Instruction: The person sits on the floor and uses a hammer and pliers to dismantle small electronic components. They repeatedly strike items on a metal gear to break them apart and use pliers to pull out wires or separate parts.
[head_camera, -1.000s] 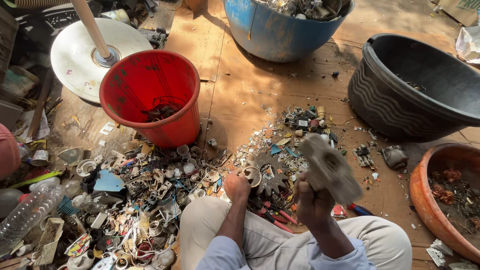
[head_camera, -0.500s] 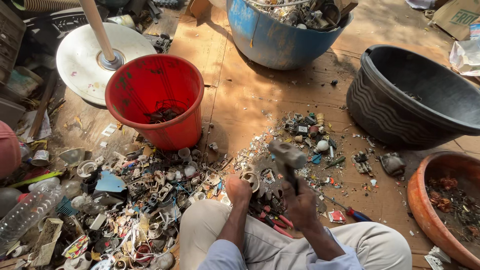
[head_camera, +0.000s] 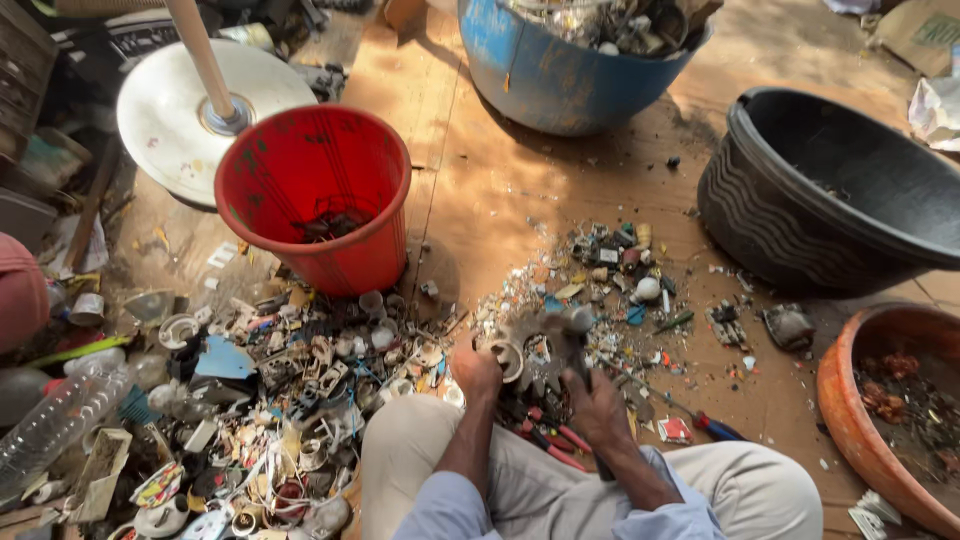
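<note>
My left hand (head_camera: 474, 372) sits low centre, fingers curled tight on a small pale ring-shaped scrap part (head_camera: 506, 358) pinned to the wooden floor (head_camera: 480, 190). My right hand (head_camera: 596, 405) is just at its 3 o'clock, fist wrapped around the dark handle of a hammer (head_camera: 568, 340), whose head sits right over the part, blurred, so I cannot tell whether it is touching. Red-handled pliers (head_camera: 560, 440) lie under my wrists, close to my knees. Big scrap pile (head_camera: 290, 400) of plastic and metal bits at 9 o'clock of my hands. Red bucket (head_camera: 310, 190) at 11 o'clock, some dark scrap inside. Blue tub (head_camera: 560, 70) at 12, full of junk. Black basin (head_camera: 830, 200) at 2 o'clock. Orange clay bowl (head_camera: 880, 420) at 3 o'clock, rusty bits in it. Clear plastic bottle (head_camera: 60, 425) far out at 9 o'clock.
</note>
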